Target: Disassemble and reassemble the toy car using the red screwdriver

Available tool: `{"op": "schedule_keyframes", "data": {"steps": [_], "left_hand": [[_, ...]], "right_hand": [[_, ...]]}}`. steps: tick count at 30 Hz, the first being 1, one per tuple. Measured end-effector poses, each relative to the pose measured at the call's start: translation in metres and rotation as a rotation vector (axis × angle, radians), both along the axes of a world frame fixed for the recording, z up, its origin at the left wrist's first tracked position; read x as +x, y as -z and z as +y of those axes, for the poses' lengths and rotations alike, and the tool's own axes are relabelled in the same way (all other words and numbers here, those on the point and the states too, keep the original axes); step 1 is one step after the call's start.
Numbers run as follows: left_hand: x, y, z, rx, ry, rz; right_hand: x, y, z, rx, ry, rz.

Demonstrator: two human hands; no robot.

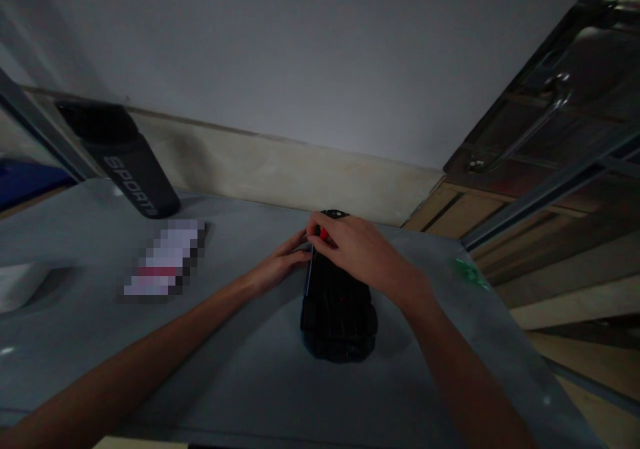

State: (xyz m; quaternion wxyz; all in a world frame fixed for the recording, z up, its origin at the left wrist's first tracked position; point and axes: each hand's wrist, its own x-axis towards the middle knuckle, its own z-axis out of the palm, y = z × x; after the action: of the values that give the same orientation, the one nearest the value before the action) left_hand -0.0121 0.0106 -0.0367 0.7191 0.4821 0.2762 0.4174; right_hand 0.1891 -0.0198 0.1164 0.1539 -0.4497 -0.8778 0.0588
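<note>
A toy car [340, 309] lies upside down on the grey table, its black underside facing up and one end toward me. My left hand [277, 265] reaches in from the left, its fingers and thumb closed on the car's far left edge, near a wheel. Over the far part of the car, my right hand [357, 245] is closed in a pinch around a small red object [323, 233]. Most of that object is hidden by the fingers, so its kind does not show. The right hand also covers part of the underside.
The grey table [225, 382] meets a wall behind the car. At the left stand a dark bottle marked SPORTS [133, 162], a blurred-out phone-like item [165, 259] and a white object [20, 285]. A green scrap [470, 272] lies near the right edge, beside a metal frame [540, 195].
</note>
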Motion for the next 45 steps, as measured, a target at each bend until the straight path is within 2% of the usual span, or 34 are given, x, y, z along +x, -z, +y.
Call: {"op": "schedule_keyframes", "data": {"steps": [6, 12, 21, 28, 35, 41, 45], "left_hand": [[0.000, -0.004, -0.003, -0.024, -0.024, 0.005], [0.001, -0.008, -0.003, -0.026, -0.020, -0.013], [0.001, -0.004, 0.000, -0.021, -0.021, -0.053], [-0.002, -0.001, 0.002, -0.038, -0.015, -0.057], [-0.002, -0.002, 0.001, -0.036, -0.010, -0.066], [-0.002, -0.002, 0.001, -0.031, -0.032, -0.035], [0.000, -0.003, 0.001, -0.004, -0.013, -0.031]], "right_hand": [[-0.011, -0.003, -0.008, 0.062, 0.119, -0.138], [-0.014, -0.006, -0.010, 0.036, 0.083, -0.126], [-0.015, -0.019, -0.017, -0.037, 0.159, -0.212], [-0.011, -0.016, -0.015, -0.074, 0.058, -0.162], [-0.013, -0.016, -0.016, -0.047, 0.110, -0.225], [-0.012, -0.016, -0.015, -0.082, 0.063, -0.153], [-0.013, -0.016, -0.014, -0.068, 0.084, -0.212]]}}
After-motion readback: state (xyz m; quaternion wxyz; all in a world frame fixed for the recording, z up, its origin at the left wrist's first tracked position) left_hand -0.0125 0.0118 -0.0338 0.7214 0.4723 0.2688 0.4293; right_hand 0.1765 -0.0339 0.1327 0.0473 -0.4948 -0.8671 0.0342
